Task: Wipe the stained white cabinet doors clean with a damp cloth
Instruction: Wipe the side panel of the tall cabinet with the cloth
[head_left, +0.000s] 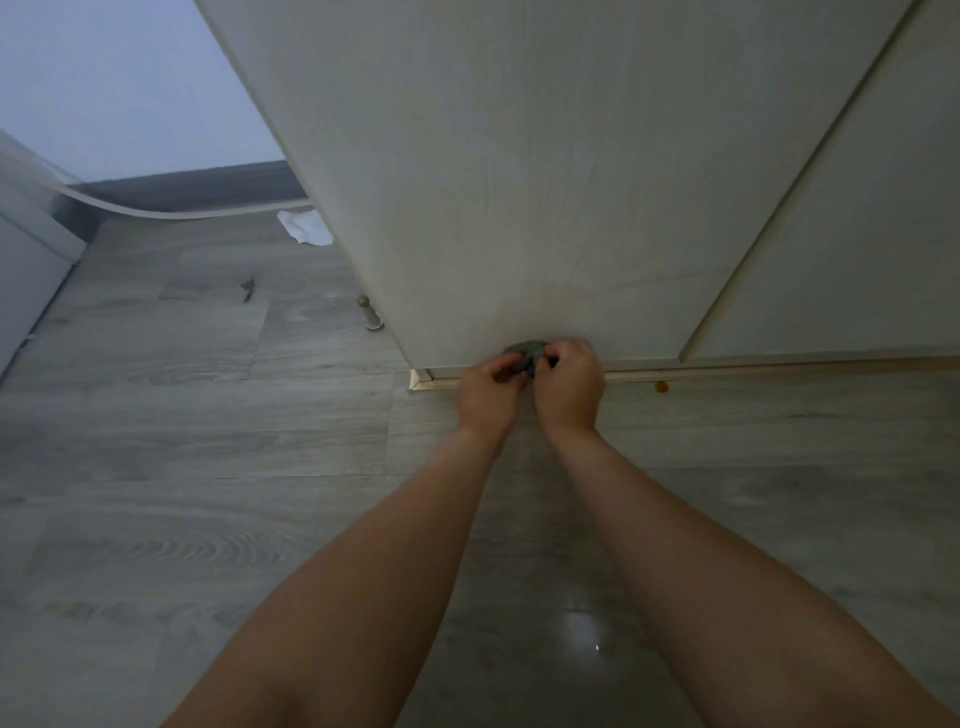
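Both hands at the foot of a white cabinet door (519, 182), bunching a small grey-green cloth (525, 354) between them. Left hand (488, 396) curled, fingertips pinching the cloth's left edge. Right hand (570, 387) curled too, thumb and fingers closed over the cloth's right side. Cloth wadded into a crumpled lump, held at the door's bottom edge, whether touching it cannot be told. Bare forearms stretched forward from the lower frame, wrists close together.

Door flat and matt, with fine vertical grain and faint pale smears across its middle. Second door (852, 249) to the right, parted from the first by a narrow seam. Pale wooden plinth (727, 370) below the doors, mitred at its left corner. Small orange spot (661, 387) on the floor just beside the plinth. Floor (208, 441) of grey wood-grain planks, glossy. Metal doorstop (370, 313) left of the cabinet. Crumpled white tissue (306, 226) farther back, near a dark skirting.
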